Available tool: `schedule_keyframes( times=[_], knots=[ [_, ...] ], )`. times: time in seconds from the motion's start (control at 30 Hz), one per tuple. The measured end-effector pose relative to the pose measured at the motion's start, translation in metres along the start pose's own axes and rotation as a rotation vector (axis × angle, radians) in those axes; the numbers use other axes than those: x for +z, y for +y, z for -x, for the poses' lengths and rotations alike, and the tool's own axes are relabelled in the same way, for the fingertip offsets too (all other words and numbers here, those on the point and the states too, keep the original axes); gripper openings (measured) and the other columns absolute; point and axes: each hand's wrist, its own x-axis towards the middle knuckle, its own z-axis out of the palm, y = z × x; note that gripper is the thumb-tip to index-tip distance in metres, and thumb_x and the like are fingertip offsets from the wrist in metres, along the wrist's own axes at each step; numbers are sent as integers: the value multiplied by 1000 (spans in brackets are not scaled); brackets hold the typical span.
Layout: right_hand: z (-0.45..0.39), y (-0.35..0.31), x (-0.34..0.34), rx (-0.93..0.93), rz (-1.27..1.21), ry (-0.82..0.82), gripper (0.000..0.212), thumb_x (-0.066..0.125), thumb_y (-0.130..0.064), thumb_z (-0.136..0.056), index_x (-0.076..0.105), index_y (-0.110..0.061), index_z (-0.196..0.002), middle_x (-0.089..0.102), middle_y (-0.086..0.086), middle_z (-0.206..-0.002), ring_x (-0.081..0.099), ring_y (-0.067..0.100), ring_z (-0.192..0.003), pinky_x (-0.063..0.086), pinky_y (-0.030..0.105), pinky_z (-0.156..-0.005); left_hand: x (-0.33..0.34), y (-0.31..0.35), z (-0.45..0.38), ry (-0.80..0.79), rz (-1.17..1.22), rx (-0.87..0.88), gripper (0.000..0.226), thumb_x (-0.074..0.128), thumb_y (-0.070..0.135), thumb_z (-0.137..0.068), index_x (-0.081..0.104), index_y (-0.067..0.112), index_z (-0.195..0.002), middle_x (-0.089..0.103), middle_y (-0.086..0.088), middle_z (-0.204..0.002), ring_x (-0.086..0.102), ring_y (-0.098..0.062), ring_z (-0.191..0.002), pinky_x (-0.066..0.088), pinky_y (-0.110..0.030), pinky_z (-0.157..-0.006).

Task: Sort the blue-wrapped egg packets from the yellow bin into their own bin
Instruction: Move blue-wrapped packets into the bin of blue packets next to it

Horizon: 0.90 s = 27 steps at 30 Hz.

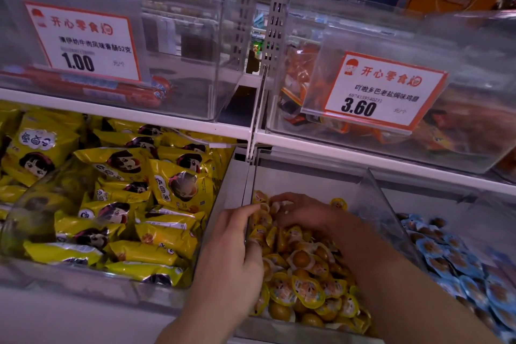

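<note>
Both hands reach into the clear plastic bin (371, 193) of glossy yellow-wrapped egg packets (304, 285). The left hand (231, 257) rests on the bin's left wall, fingers (245, 212) loosely curled over the edge. The right hand (301, 211) lies on the heap, fingers bent among packets; whether they grip one I cannot tell. Blue-wrapped egg packets (458, 262) fill the neighbouring bin, right of the right forearm

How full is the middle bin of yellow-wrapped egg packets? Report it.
Partly full: yellow-wrapped egg packets cover the floor of the middle bin, well below its clear walls.
</note>
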Motion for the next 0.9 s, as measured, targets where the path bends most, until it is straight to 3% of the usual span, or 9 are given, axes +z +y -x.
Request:
schedule_keyframes(
  times=[0.07,0.13,0.27,0.33,0.47,0.63,0.73,0.83,0.9],
  knots=[
    [5,-2,-2,-20,-118,-108,40,75,2,-78,69,-3,-117,69,23,-119,68,32,-110,51,48,-102,0,-1,-1,1,5,9,56,53,13,-92,44,52,-131,42,26,-122,47,8,-105,42,-20,-94],
    [10,-9,-6,-34,-42,-176,30,73,0,-81,73,-7,-111,75,12,-110,71,23,-106,54,42,-100,0,-2,-1,-3,10,8,57,54,12,-91,45,50,-131,43,25,-124,50,5,-107,44,-23,-96],
    [14,-29,-3,42,278,-227,48,83,-51,-72,72,-32,-115,73,-8,-117,67,14,-112,51,36,-103,0,-2,-1,-5,-3,14,57,54,12,-91,45,50,-132,43,25,-125,49,6,-106,43,-22,-95],
    [9,-33,7,34,443,-165,46,80,-61,-70,72,-32,-106,71,-9,-113,65,13,-106,53,34,-97,0,-2,-1,-7,1,16,57,53,11,-91,45,49,-133,42,25,-125,47,7,-107,42,-22,-96],
    [3,-32,23,29,397,-23,26,82,-41,-78,70,-19,-85,66,-4,-84,61,11,-79,50,26,-67,1,-2,-1,-2,-5,9,57,53,12,-91,44,50,-133,41,26,-125,45,8,-105,40,-20,-95],
    [26,-24,25,-76,-88,196,25,88,-20,-71,76,-15,-92,75,7,-87,69,18,-83,55,32,-74,3,2,-1,36,-46,7,53,55,16,-88,47,48,-130,42,24,-122,47,4,-104,40,-21,-92],
    [50,-31,13,-130,-298,261,16,80,-11,-79,75,-14,-93,76,10,-90,72,28,-89,57,40,-84,4,6,1,120,-200,141,45,53,19,-85,56,34,-127,43,18,-126,45,-6,-114,39,-24,-97],
    [82,-39,-10,-107,-131,418,14,72,-8,-82,71,-9,-96,77,10,-88,73,26,-84,58,36,-78,4,15,3,170,-246,292,40,45,26,-86,57,29,-124,47,14,-130,46,-6,-113,38,-26,-95],
    [107,-43,-17,-154,136,287,12,69,-7,-84,71,-10,-95,77,8,-89,71,21,-84,57,32,-76,7,21,6,143,-252,350,39,49,26,-87,56,30,-126,51,12,-127,51,-10,-111,43,-29,-93]
  ],
)
